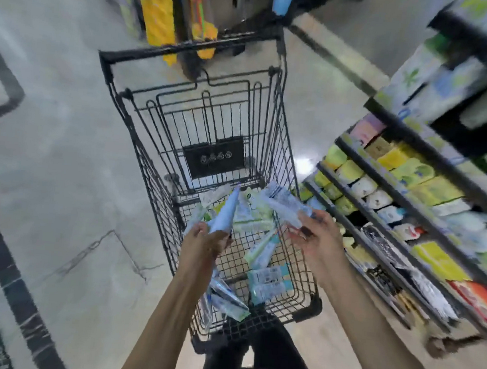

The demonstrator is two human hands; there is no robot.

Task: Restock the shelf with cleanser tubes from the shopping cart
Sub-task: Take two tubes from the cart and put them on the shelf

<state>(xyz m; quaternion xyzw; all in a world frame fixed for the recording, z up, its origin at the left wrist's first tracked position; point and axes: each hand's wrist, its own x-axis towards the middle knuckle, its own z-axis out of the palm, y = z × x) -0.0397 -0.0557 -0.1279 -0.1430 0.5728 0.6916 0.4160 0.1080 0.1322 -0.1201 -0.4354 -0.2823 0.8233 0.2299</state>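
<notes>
Fingers (306, 230) of both hands round cleanser tubes (224, 212), labels blurred, unreadable

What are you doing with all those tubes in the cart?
A person stands over a black cart in a shop aisle. The left hand holds a pale blue tube, and the right hand holds another tube. Both tubes are above the cart. More tubes lie in the cart. The shelf on the right already holds other packs.
</notes>
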